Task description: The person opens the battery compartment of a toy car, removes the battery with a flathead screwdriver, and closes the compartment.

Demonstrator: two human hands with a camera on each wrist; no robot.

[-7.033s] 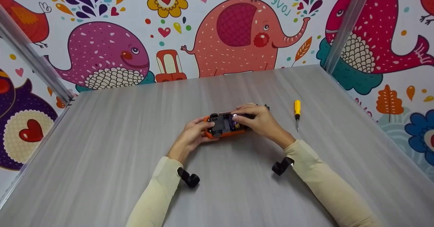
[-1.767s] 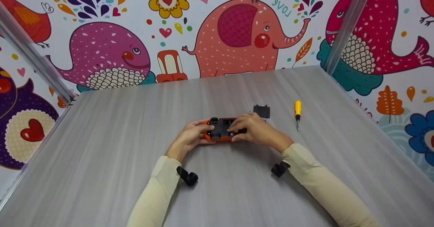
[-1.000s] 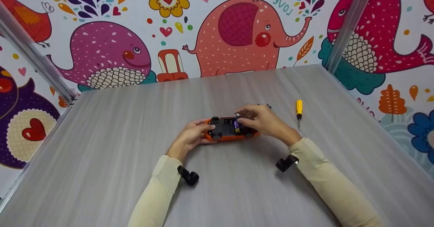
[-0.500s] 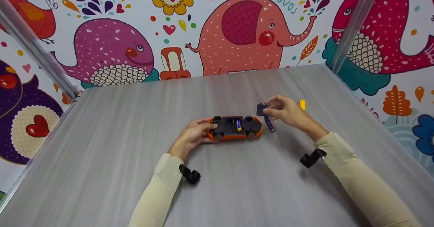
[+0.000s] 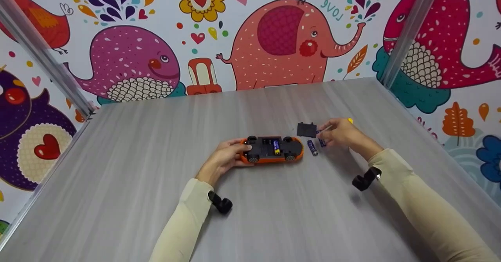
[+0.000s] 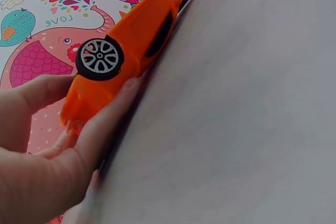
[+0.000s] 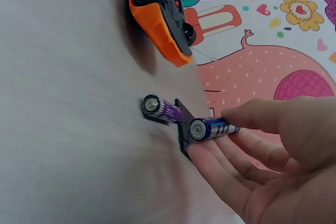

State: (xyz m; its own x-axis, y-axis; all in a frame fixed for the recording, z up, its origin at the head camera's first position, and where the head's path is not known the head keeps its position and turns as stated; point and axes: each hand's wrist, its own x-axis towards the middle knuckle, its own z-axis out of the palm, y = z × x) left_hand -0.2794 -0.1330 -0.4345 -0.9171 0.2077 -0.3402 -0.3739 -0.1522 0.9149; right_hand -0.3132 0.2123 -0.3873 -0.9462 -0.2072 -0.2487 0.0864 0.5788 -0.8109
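Observation:
An orange toy car [image 5: 270, 160] lies wheels up, its black underside and open battery compartment facing me. One purple-and-yellow battery [image 5: 276, 147] sits in that compartment. My left hand [image 5: 224, 157] grips one end of the car, thumb on the underside; the left wrist view shows its fingers along the orange body [image 6: 137, 30]. Beyond the other end, my right hand [image 5: 341, 133] pinches a blue battery [image 7: 212, 128] between thumb and fingers, low over the table. A purple battery [image 5: 312, 147] lies on the table beside it. A flat black battery cover [image 5: 306, 130] lies just behind.
The yellow screwdriver handle [image 5: 350, 120] shows behind my right hand; the rest is hidden. A grey wood-grain table [image 5: 156, 168] spreads around the car. Patterned walls [image 5: 274, 39] with metal corner posts [image 5: 405, 35] stand at the back and sides.
My right hand has left the car's battery compartment and moved right, to beside the cover. A battery now lies on the table there. My left hand keeps its hold on the car.

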